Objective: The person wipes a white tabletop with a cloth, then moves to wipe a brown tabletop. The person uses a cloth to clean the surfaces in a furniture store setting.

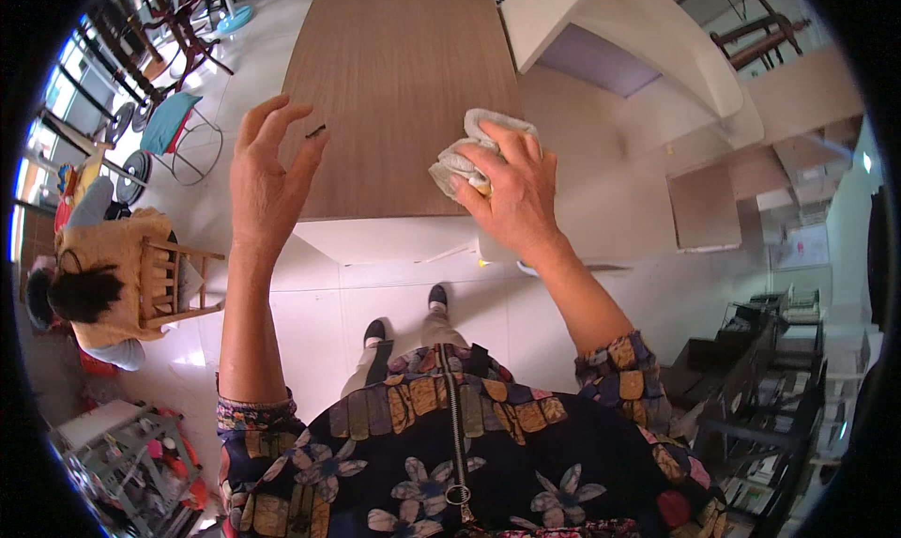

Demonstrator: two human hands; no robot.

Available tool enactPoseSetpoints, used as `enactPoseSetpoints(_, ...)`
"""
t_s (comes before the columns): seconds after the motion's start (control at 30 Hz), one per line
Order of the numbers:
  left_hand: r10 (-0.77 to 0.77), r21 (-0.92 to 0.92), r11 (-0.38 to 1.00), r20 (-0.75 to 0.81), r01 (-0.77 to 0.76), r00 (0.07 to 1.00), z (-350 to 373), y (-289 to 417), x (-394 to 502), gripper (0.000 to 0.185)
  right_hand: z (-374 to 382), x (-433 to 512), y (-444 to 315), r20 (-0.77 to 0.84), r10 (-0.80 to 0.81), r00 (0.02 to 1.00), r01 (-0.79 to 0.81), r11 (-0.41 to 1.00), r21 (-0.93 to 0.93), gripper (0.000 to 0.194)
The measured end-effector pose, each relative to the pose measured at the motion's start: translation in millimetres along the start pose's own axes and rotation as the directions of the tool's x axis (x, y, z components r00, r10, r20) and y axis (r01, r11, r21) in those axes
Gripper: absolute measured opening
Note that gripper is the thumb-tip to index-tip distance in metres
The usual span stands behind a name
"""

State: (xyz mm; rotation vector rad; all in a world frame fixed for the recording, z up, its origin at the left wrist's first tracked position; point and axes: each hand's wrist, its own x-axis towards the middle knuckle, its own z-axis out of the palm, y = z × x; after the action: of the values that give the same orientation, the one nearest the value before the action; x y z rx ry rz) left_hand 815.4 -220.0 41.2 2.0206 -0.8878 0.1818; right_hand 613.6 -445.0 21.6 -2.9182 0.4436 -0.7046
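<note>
A brown wood-grain tabletop (401, 101) stretches away in front of me. My right hand (517, 186) grips a crumpled, light grey cloth (454, 161) at the table's near right corner; something small and yellow shows between the fingers. My left hand (274, 165) is raised by the left edge of the table, fingers spread and curved. A small dark sliver (316, 131) appears at the tip of the left thumb; whether it sticks to the thumb or lies on the tabletop, I cannot tell.
A white curved desk part (633, 17) adjoins the table at right. At far left a person (105, 277) sits on a wooden chair (172, 281). A stool with a teal cover (169, 122) stands left of the table. Dark shelving (753, 397) is at lower right, a grey cart (127, 453) at lower left.
</note>
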Motion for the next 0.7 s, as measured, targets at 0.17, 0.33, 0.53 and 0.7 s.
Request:
enactPoseSetpoints(0.17, -0.064, 0.305, 0.95, -0.004, 0.062, 0.998, 41.1, -19.6, -0.9, 0.046, 6.0, -1.6, 14.5, -0.067, -0.125, 0.99, 0.125, 0.992, -0.003, 0.036)
enactPoseSetpoints(0.33, -0.051, 0.532, 0.847, 0.046, 0.019, 0.998, 65.4, -15.7, -4.1, 0.055, 14.9, 13.6, 32.1, -0.067, -0.153, 0.986, 0.157, 0.985, 0.071, 0.033)
enactPoseSetpoints(0.53, -0.13, 0.653, 0.745, -0.057, 0.136, 0.99, 64.6, -17.5, -4.2, 0.055, 49.2, 81.5, 65.3, -0.09, -0.147, 0.985, 0.147, 0.989, -0.008, 0.034)
enactPoseSetpoints(0.7, -0.22, 0.525, 0.817, -0.101, 0.24, 0.97, 67.3, -16.4, -3.1, 0.053, 80.6, 137.5, 86.0, -0.139, -0.123, 0.983, 0.115, 0.991, -0.065, 0.034)
